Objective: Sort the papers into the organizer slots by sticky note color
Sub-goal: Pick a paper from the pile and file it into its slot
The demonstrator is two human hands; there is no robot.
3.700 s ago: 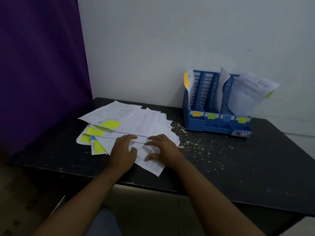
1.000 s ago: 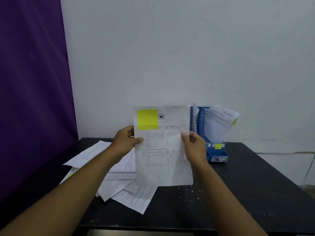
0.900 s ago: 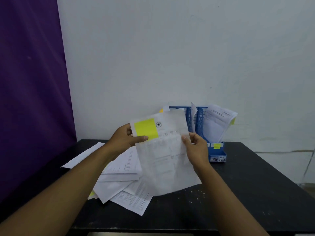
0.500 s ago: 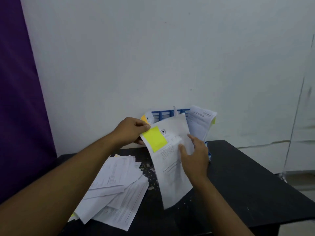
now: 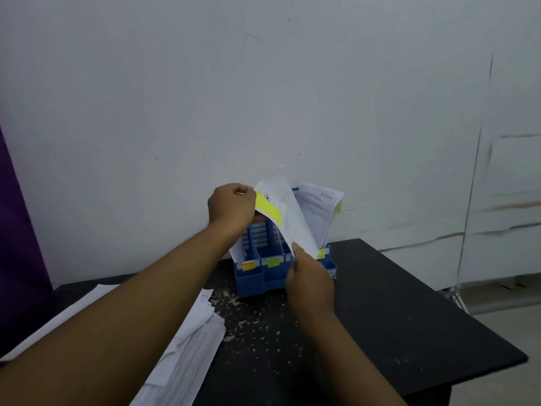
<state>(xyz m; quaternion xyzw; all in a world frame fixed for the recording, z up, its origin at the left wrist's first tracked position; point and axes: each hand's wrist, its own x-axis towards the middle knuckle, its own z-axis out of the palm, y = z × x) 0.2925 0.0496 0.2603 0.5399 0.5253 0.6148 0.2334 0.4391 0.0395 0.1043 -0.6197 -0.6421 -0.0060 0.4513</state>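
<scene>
I hold a white sheet (image 5: 288,218) with a yellow sticky note (image 5: 268,208) above the blue organizer (image 5: 254,278). My left hand (image 5: 232,206) grips its top corner by the note. My right hand (image 5: 310,281) pinches its lower edge, in front of the organizer's right slots. The sheet's lower end dips toward the right side of the organizer. Orange (image 5: 248,265) and green (image 5: 272,262) labels mark the left slots; a yellow label (image 5: 322,253) peeks out at the right. Other papers (image 5: 319,212) with a yellow tab stand in the rightmost slot.
A loose pile of white papers (image 5: 187,344) lies on the black table (image 5: 409,332) at the left, partly under my left arm. Pale crumbs are scattered before the organizer. A white wall stands close behind, a purple curtain (image 5: 11,230) at the far left.
Both hands carried the yellow-noted sheet off the pile, forward and right, over the organizer. The sheet has turned edge-on and its lower end now dips toward the right slots.
</scene>
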